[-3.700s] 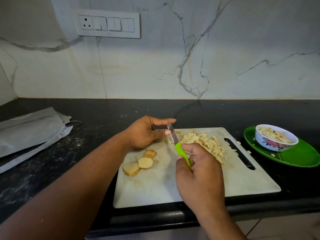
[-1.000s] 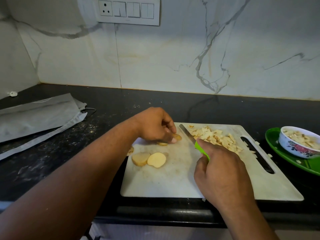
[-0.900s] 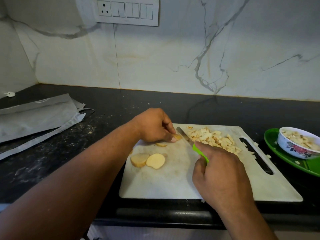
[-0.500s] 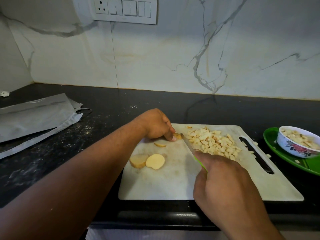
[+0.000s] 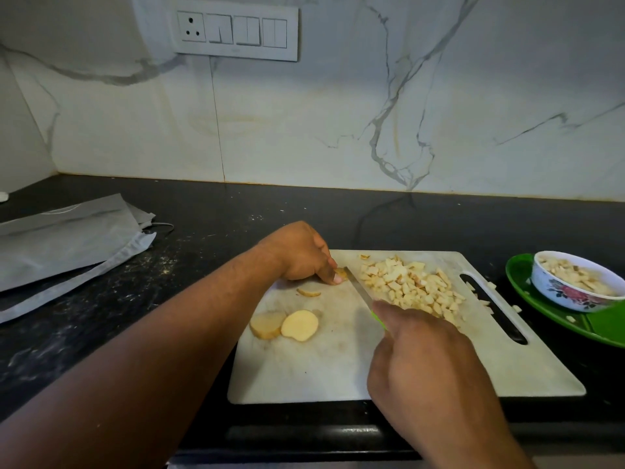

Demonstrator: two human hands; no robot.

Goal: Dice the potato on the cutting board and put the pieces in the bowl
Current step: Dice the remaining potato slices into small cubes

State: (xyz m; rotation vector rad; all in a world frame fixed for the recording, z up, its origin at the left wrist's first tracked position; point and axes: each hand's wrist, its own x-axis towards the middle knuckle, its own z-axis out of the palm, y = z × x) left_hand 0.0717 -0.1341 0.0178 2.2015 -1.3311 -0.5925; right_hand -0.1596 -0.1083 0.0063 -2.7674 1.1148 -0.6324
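Note:
A white cutting board [image 5: 324, 367] lies on the black counter. My left hand [image 5: 301, 253] pins a small potato piece [image 5: 341, 273] to the board with curled fingers. My right hand [image 5: 429, 360] grips a green-handled knife [image 5: 360, 289], its blade lying against that piece. A heap of diced potato [image 5: 411, 287] sits at the board's far right. Two round potato slices [image 5: 285, 324] lie side by side left of centre, and a thin sliver [image 5: 308, 292] lies above them. A floral bowl [image 5: 575, 280] with diced pieces stands on a green plate [image 5: 554, 319] at the right.
A grey folded cloth [image 5: 64, 245] lies on the counter [image 5: 203, 238] at the left. A few stray dice lie by the board's handle slot [image 5: 493, 308] and on the plate. The marble wall with a switch panel [image 5: 236, 30] stands behind. The counter's front edge runs just below the board.
The knife blade has come down from a raised slant to the board beside the pinned piece, and a thin sliver now lies cut off to the left. My right hand has drawn nearer.

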